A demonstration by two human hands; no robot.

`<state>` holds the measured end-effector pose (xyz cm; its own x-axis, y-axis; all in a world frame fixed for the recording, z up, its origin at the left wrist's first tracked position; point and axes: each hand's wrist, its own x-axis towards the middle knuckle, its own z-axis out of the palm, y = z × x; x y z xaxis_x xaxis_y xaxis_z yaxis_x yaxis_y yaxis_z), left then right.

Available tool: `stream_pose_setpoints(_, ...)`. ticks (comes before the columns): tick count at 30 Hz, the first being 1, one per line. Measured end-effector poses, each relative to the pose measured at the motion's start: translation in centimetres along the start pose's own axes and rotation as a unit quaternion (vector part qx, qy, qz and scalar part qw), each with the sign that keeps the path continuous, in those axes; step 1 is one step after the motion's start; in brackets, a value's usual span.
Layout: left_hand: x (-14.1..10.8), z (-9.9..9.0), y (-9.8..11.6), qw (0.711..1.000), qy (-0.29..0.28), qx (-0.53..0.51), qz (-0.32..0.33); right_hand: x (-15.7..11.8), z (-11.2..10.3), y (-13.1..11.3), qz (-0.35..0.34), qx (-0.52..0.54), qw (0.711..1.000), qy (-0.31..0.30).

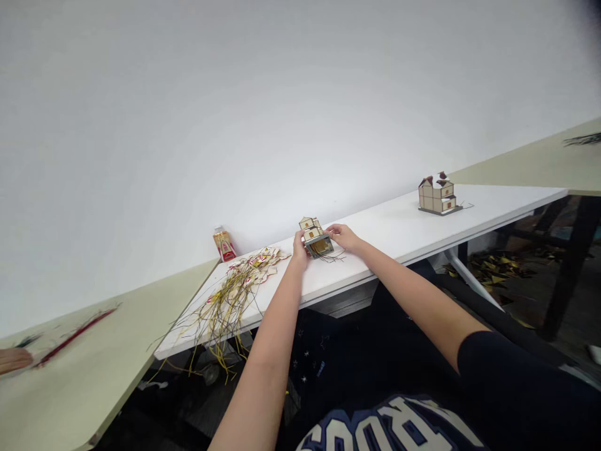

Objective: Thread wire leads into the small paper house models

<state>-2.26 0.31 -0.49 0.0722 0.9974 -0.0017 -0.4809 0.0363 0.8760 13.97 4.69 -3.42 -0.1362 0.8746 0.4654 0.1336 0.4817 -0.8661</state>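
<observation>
A small cream model house (312, 233) with a grey base is tilted back above the white table (370, 232), so the hollow underside of its base shows. My left hand (299, 245) grips the house at its left side. At its right side, my right hand (342, 235) has its fingers bent and pinched close to the base edge; what they hold is too small to make out. Thin dark wires stick out below the base. Left of my hands, a tangled pile of yellow and dark wires (235, 294) lies over red and white pieces (270, 258).
Another model house (437, 195) stands farther right. A red and gold carton (224, 244) stands against the wall. On the pale table at left are a red bundle (77, 335) and another person's hand (15, 360). Dark strands (585, 139) lie far right.
</observation>
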Motion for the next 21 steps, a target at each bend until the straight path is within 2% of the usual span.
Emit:
stream_pose_setpoints(4, -0.9, 0.8, 0.4, 1.0, -0.009, -0.006, 0.004, 0.2, 0.3, 0.1, -0.055, 0.023, 0.998, 0.005)
stream_pose_setpoints(8, -1.4, 1.2, 0.8, 0.999, -0.006, -0.038, -0.009, -0.1, 0.1, -0.3, -0.058, 0.044, 0.997, 0.014)
stream_pose_setpoints(13, -1.4, 1.1, 0.9, 0.999, -0.015, -0.05, -0.004, -0.3, -0.2, -0.7, -0.059, 0.05, 0.997, 0.019)
stream_pose_setpoints(21, -1.1, 0.7, 0.7, 0.999, -0.018, -0.049, -0.008, -0.8, -0.5, -1.4, -0.119, 0.055, 0.991, 0.017)
